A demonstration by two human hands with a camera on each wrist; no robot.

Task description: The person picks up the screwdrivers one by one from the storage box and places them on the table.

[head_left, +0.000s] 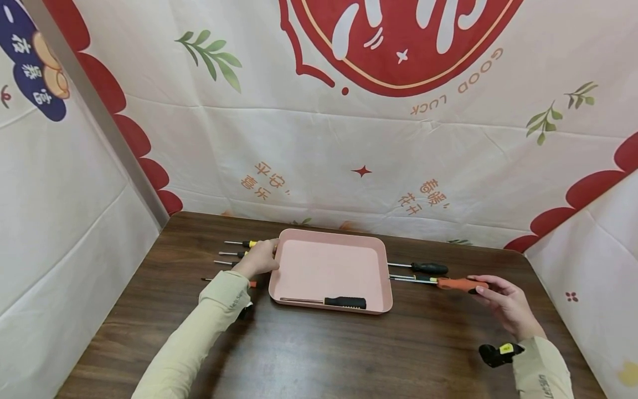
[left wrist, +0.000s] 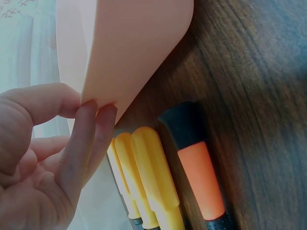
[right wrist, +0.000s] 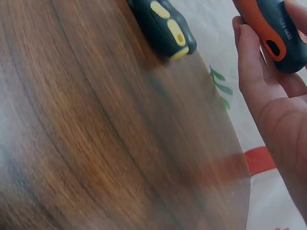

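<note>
My left hand (head_left: pixel 259 259) pinches the left wall of a pink tray (head_left: pixel 329 263) between thumb and fingers, which the left wrist view shows close up. Inside the tray, along its near side, lies a black-handled screwdriver (head_left: pixel 345 302). At the right, my right hand (head_left: pixel 510 305) holds an orange-and-black screwdriver (head_left: pixel 451 284) by the end of its handle, the shaft pointing left toward the tray. In the right wrist view the thumb and fingers grip that screwdriver's handle (right wrist: pixel 268 33), partly cut off by the frame.
Left of the tray lie several screwdrivers, with yellow handles (left wrist: pixel 153 167) and an orange-and-black handle (left wrist: pixel 201 179). Right of it lie a black screwdriver (head_left: pixel 428 268) and one with a dark-and-yellow handle (right wrist: pixel 165 28). A printed cloth (head_left: pixel 319 149) hangs behind the wooden table (head_left: pixel 319 354).
</note>
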